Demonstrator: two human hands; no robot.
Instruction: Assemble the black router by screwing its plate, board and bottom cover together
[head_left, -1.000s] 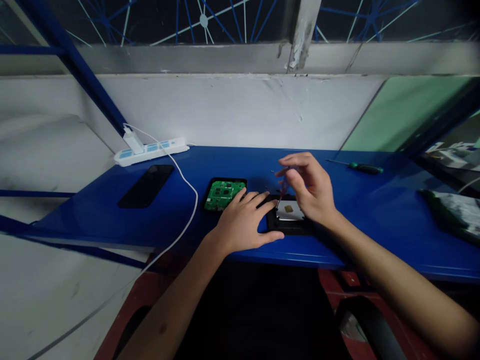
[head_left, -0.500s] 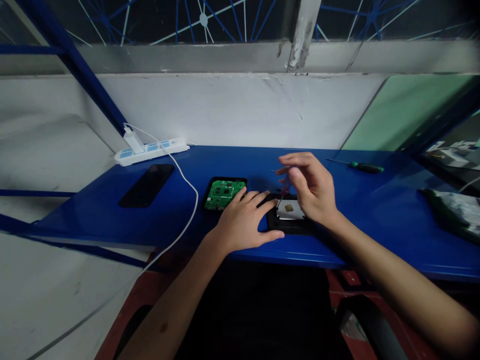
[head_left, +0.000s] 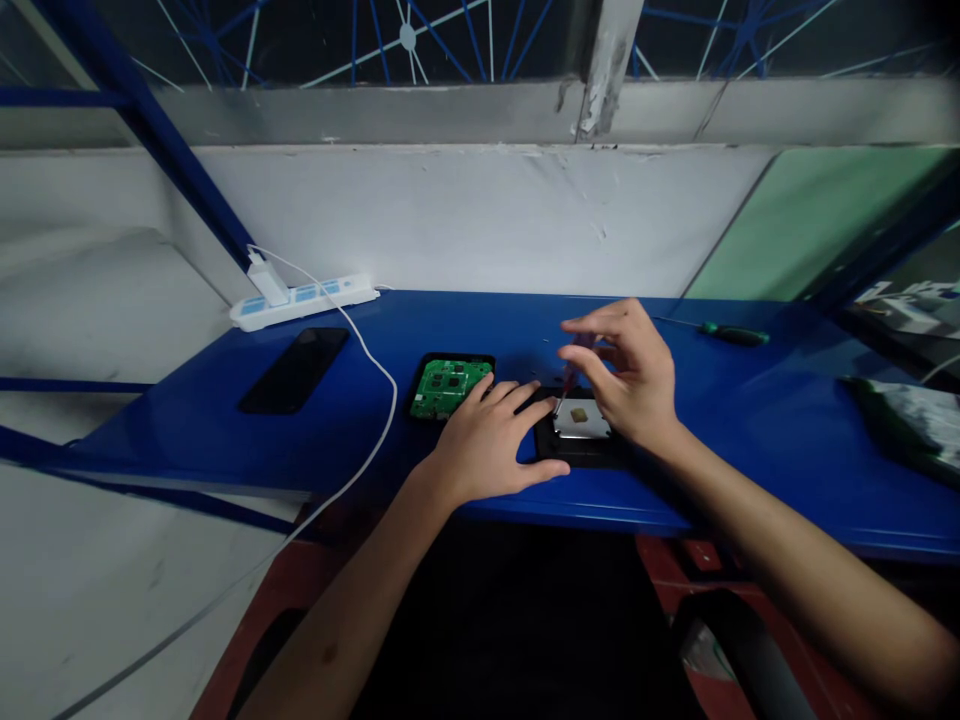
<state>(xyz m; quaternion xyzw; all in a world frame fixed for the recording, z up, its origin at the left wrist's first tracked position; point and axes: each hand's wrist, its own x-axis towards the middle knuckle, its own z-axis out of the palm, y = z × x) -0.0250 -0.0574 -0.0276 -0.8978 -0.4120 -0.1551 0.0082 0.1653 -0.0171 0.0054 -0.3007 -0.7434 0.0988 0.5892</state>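
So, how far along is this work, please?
The green board is uncovered in its case, so that part looks done. The right hand holds a screwdriver at a corner of the metal plate, the left hand beside it. Probably remaining: finishing that plate, seated in the black housing.

2 drivers: 1 slim driver (head_left: 571, 373) in R hand (head_left: 634, 378), 1 green-handled driver (head_left: 735, 334) far R. 1 phone (head_left: 295, 370), 1 pwr strip (head_left: 253, 316), 1 charger (head_left: 268, 281), 1 wht cable (head_left: 386, 420), L. 1 PCB (head_left: 451, 383), 1 metal plate (head_left: 589, 428), ctr. Tiny bits (head_left: 546, 341): prob. several, too dim to count.
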